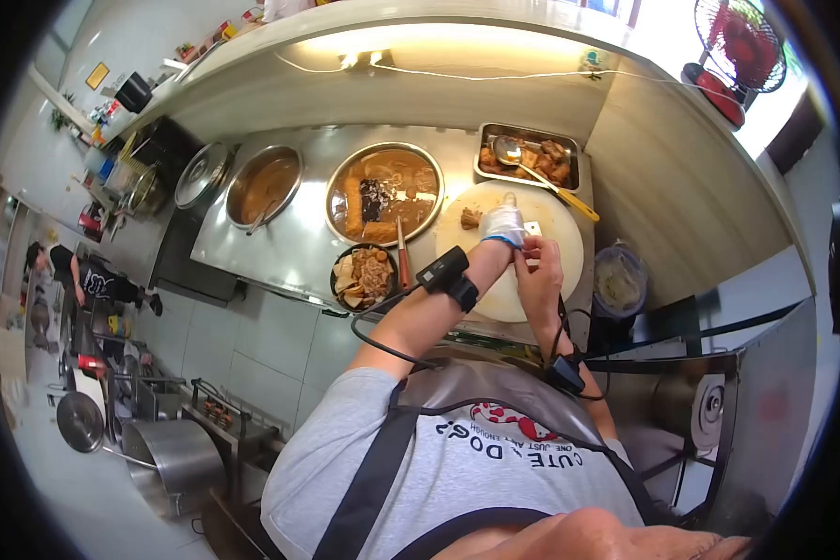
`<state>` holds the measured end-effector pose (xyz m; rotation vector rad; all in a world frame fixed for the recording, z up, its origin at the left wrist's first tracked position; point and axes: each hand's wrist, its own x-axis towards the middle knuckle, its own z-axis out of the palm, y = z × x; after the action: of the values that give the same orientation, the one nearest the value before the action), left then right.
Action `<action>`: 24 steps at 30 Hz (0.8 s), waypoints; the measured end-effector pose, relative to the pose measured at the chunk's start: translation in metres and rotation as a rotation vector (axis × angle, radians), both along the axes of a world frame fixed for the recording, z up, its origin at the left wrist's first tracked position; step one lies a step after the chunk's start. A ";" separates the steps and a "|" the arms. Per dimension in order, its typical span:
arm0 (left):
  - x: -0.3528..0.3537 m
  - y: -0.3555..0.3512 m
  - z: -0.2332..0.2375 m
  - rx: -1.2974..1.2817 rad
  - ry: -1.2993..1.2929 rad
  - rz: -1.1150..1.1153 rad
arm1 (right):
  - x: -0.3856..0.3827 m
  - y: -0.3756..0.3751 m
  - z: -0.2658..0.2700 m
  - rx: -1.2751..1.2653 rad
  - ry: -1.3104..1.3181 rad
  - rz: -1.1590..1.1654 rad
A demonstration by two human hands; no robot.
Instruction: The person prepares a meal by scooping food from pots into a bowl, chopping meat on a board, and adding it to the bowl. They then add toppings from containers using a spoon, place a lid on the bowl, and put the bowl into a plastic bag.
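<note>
One bare right hand (539, 271), right of centre, pinches my blue-cuffed clear plastic glove (502, 241); left hand (506, 222) closure I can't tell; likely adjusting fit, calling for a snug pull

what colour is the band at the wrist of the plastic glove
The band on the plastic glove is blue; it shows best in the head view.

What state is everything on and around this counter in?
Left hand: gloved, over the board.
Right hand: bare, fingers at the glove.
Board: bearing a brown chunk.
Tray: uncovered, filled.
Ladle: resting across the tray.
Round pan: uncovered, filled.
Pot: uncovered.
Lid: off, beside the pot.
Bowl: filled.
Bin: open, lined.
Lights: lit.
</note>
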<state>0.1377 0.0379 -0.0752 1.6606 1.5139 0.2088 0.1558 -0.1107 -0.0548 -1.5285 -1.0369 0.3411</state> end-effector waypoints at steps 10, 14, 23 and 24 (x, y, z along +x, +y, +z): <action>-0.017 -0.026 0.026 -0.139 -0.450 0.167 | 0.015 0.010 -0.004 -0.058 0.003 -0.091; -0.012 -0.029 0.026 -0.448 -0.768 0.397 | 0.019 0.015 -0.006 -0.254 0.511 -0.045; -0.013 -0.006 -0.035 0.145 -0.333 0.335 | -0.017 -0.002 -0.039 0.010 0.080 0.140; -0.010 -0.002 -0.043 0.204 -0.281 0.336 | -0.026 -0.003 -0.050 0.130 0.295 0.249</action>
<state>0.1275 0.0357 -0.1185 1.4456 1.5833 0.7682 0.1300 -0.1137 -0.1050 -1.1924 -0.9935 0.6410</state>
